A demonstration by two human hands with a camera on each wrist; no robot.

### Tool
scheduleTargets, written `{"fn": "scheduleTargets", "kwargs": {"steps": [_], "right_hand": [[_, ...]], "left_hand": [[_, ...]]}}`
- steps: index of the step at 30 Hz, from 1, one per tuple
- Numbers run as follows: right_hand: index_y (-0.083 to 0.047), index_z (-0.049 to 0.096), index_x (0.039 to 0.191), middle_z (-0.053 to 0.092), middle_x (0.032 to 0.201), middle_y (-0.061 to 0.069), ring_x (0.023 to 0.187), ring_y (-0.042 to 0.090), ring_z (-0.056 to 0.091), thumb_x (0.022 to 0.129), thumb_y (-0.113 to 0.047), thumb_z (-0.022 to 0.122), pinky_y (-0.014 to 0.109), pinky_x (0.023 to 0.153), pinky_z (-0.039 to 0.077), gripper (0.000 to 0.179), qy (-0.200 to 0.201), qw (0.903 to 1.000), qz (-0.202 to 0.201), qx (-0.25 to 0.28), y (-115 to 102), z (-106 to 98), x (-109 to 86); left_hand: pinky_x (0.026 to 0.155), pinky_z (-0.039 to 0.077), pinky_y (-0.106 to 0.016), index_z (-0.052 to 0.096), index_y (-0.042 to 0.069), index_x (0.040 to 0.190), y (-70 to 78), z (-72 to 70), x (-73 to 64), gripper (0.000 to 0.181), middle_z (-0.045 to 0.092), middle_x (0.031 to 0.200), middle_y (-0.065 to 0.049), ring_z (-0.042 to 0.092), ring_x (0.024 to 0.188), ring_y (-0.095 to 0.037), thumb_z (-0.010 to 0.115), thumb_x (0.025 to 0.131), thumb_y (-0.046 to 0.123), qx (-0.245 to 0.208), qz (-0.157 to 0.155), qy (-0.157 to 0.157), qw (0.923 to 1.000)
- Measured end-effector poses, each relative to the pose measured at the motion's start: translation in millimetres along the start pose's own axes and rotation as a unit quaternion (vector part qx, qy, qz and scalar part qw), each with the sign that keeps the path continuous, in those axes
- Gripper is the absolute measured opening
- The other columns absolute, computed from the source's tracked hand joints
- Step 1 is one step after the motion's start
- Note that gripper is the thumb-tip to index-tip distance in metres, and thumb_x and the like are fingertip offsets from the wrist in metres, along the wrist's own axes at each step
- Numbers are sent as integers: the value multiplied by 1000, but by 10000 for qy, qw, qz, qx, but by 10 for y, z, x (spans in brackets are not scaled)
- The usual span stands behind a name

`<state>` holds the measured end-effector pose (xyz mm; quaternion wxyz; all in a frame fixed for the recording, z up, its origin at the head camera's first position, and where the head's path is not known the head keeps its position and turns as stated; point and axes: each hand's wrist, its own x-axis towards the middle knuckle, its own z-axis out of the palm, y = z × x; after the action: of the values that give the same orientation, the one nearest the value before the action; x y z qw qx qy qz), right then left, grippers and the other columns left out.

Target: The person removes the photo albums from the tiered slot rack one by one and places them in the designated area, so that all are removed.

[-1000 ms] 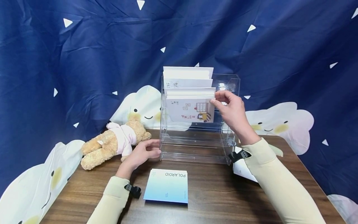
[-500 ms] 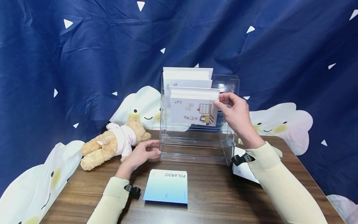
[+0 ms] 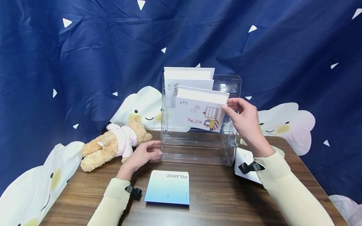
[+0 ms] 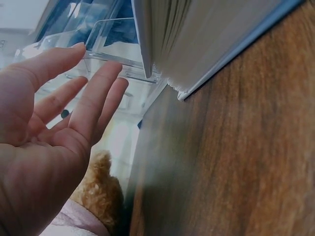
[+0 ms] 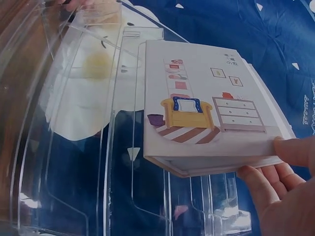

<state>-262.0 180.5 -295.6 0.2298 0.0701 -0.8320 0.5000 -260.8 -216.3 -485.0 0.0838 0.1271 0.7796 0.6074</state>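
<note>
My right hand [image 3: 245, 121] pinches the right edge of a white photo album [image 3: 198, 113] between thumb and fingers. Its cover, printed with a yellow armchair and a dresser, shows large in the right wrist view, and the album tilts with its right end lower. It overlaps the tiers of a clear acrylic rack [image 3: 195, 159]. Behind it, a second white album [image 3: 189, 84] stands in the rack's upper left. Fingers extended, my left hand [image 3: 144, 156] rests at the rack's lower left side; in the left wrist view the fingertips [image 4: 114, 68] lie by the clear plastic.
A blue-and-white album marked POLAROID [image 3: 167, 188] lies flat on the wooden table [image 3: 215, 204] in front of the rack. On the left lies a teddy bear [image 3: 121, 139] in a pink top. A white item [image 3: 240, 163] sits partly behind my right wrist. A blue curtain [image 3: 113, 40] hangs behind.
My right hand has moved right and slightly down with the white album, which has shifted right in front of the rack and tilted. My left hand stays in place.
</note>
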Motion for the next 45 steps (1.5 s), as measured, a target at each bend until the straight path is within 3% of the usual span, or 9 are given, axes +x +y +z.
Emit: {"fn": "scheduleTargets", "kwargs": {"steps": [4, 14, 24, 28, 38, 45], "right_hand": [[-5, 76, 129, 71, 103, -12, 97, 1, 67, 104, -29, 82, 14, 83, 50, 35, -76, 9999, 112, 62, 36, -51, -63], [-3, 75, 129, 71, 99, -19, 97, -5, 68, 105, -29, 81, 8, 96, 48, 36, -277, 9995, 109, -82, 127, -203, -261], [1, 73, 129, 71, 97, -23, 93, -7, 68, 105, -22, 81, 9, 77, 57, 34, -408, 9990, 163, 81, 239, -310, -468], [-1, 74, 131, 71, 96, -26, 93, -8, 67, 105, -24, 81, 7, 79, 55, 35, -433, 9987, 268, -89, 310, -357, -547], [-8, 77, 130, 75, 104, -11, 98, -8, 67, 106, -32, 80, 8, 88, 48, 34, -619, 9959, 440, -490, 379, -379, -816], [-8, 76, 129, 79, 109, -6, 102, -12, 68, 107, -31, 80, 3, 91, 52, 32, -746, 9947, 540, -467, 418, -400, -1018]], "left_hand": [[100, 68, -30, 56, -5, 159, 4, -3, 3, 61, 63, 155, -33, 74, 127, -28, 78, 104, 6, -58, 20, -7, 10000], [100, 68, -31, 55, -5, 160, -34, 2, 8, 60, 63, 155, -33, 75, 124, -24, 77, 104, 4, -197, -26, -34, 9998], [99, 68, -30, 54, -7, 160, -35, 4, -17, 61, 59, 156, -36, 74, 124, -26, 77, 104, 3, -227, 48, -32, 9997], [100, 68, -30, 54, -7, 160, -42, 8, -3, 61, 59, 157, -36, 75, 124, -25, 77, 104, 4, -223, 58, -51, 9997], [99, 68, -30, 55, -6, 160, -31, -4, 11, 61, 60, 156, -35, 75, 123, -23, 77, 104, 4, -247, 80, -62, 9996], [99, 68, -29, 55, -6, 159, -28, 10, -8, 61, 60, 157, -35, 75, 123, -24, 78, 103, 4, -195, 52, -47, 9998]]}}
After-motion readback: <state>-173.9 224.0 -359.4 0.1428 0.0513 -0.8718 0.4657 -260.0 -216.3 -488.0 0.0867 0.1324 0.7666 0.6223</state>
